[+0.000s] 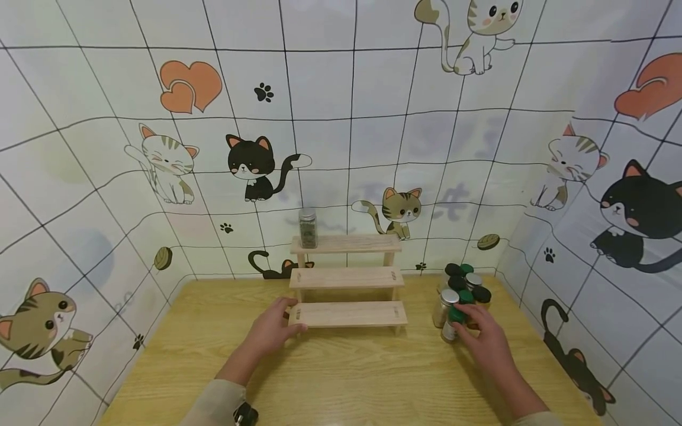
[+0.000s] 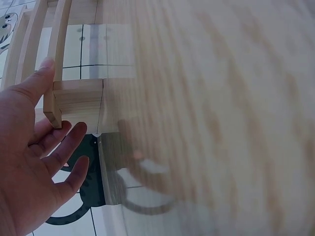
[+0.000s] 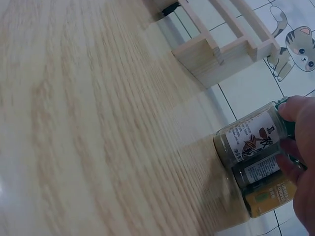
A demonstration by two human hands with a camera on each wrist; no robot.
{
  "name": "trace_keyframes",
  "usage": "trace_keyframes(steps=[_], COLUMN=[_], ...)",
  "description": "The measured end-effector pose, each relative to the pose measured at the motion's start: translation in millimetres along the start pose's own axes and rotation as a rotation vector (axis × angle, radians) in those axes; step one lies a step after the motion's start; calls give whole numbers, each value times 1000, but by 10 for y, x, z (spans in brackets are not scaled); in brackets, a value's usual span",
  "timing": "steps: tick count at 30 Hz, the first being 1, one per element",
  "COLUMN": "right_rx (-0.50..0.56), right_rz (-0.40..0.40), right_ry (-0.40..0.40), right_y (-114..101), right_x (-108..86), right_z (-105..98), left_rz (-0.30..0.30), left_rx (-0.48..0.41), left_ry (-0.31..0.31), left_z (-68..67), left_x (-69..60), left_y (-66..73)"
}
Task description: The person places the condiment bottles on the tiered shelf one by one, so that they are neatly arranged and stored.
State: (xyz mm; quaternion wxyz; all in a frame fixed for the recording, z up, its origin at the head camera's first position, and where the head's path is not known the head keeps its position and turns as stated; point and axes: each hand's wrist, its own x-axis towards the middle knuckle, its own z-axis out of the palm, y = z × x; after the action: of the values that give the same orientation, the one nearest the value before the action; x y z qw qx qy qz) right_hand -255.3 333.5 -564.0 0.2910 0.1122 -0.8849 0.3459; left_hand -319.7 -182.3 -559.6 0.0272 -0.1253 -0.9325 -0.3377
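Note:
A three-tier wooden shelf rack (image 1: 348,314) stands at the back middle of the table. My left hand (image 1: 269,328) grips the left end of its lowest step; in the left wrist view the thumb lies on the board's edge and the fingers reach round its end. On the right, my right hand (image 1: 487,346) pinches the green cap of a spice jar (image 3: 256,135) between thumb and fingers. That jar is clear, with a white printed label, and stands at the front of a cluster of jars. One silver-capped spice jar (image 1: 308,229) sits on the top step's left end.
Behind the pinched jar stand several jars, among them a silver-capped jar (image 1: 446,307) and a black-capped jar (image 1: 482,294). A yellow-labelled jar (image 3: 270,199) shows in the right wrist view. The wooden table (image 1: 341,378) meets a cat-patterned cloth (image 1: 330,142) on three sides.

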Motion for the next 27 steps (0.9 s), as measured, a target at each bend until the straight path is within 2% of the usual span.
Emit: trace_keyframes(steps=[6, 10, 14, 17, 23, 27], right_rx=[66, 113, 133, 126, 147, 173], right_rz=[51, 52, 59, 98, 180, 197], right_ry=[17, 9, 2, -6, -36, -52], right_y=[-43, -89, -169, -247, -423, -530], right_x=[-5, 40, 105, 150, 295, 429], right_z=[0, -6, -28, -53, -84, -70], left_rz=[0, 6, -2, -9, -8, -8], left_rx=[-3, -3, 1, -1, -9, -13], left_ry=[2, 8, 7, 0, -2, -3], left_z=[-18, -27, -18, -11, -17, -29], left_x=[1, 6, -2, -16, -24, -20], left_y=[21, 29, 24, 17, 16, 27])
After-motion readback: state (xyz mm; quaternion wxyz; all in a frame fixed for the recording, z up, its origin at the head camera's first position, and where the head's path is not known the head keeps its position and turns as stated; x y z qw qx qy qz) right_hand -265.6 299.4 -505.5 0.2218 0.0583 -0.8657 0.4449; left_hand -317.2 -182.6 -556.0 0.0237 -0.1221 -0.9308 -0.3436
